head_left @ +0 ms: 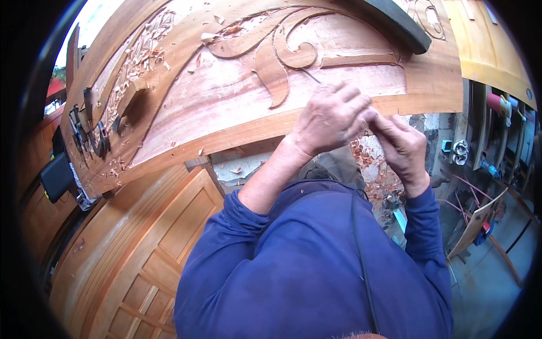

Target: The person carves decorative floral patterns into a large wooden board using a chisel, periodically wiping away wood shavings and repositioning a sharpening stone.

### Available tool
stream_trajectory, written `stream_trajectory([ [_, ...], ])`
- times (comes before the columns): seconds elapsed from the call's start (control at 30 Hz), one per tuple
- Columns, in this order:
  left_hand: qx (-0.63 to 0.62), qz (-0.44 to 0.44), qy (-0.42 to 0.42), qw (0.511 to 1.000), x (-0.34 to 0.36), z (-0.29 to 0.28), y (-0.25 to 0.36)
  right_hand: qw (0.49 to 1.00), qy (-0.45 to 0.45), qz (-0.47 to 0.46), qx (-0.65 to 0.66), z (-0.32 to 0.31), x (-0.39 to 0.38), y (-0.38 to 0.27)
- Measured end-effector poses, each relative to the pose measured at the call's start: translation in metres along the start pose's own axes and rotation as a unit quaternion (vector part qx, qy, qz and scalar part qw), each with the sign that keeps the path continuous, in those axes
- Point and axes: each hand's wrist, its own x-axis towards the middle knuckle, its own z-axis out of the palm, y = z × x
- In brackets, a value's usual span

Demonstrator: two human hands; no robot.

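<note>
A wooden panel with carved scrolls in relief lies before me. My left hand is closed around a carving chisel, whose thin dark shaft sticks out past the fingers. Its visible end lies by the lower edge of the curled scroll. Close beside it, over the panel's near edge, my right hand is closed with curled fingers against the left one. The chisel's handle is hidden by the hands, and I cannot make out how much of it the right hand grips.
Wood shavings cover the panel's left part. A brown wooden block and several dark metal tools lie there too. A long dark bar rests across the far right. Panelled doors lean below left; a tool rack stands right.
</note>
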Motion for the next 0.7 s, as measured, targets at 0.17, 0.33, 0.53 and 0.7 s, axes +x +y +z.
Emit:
stream_trajectory([
  [0.17,0.016,0.009,-0.020,1.000,-0.009,-0.014,0.003,0.985,-0.038,-0.157,-0.063,-0.012,0.009,0.004],
  [0.33,-0.001,0.069,-0.005,0.998,-0.007,-0.004,0.005,0.997,-0.049,-0.062,0.025,0.007,-0.025,-0.008],
  [0.53,0.098,0.075,0.000,0.992,-0.029,-0.008,0.026,0.887,-0.093,0.270,0.363,-0.012,-0.066,-0.010],
  [0.7,0.080,-0.002,0.098,0.992,-0.011,-0.004,0.043,0.730,0.063,0.207,0.648,-0.006,-0.072,-0.007],
])
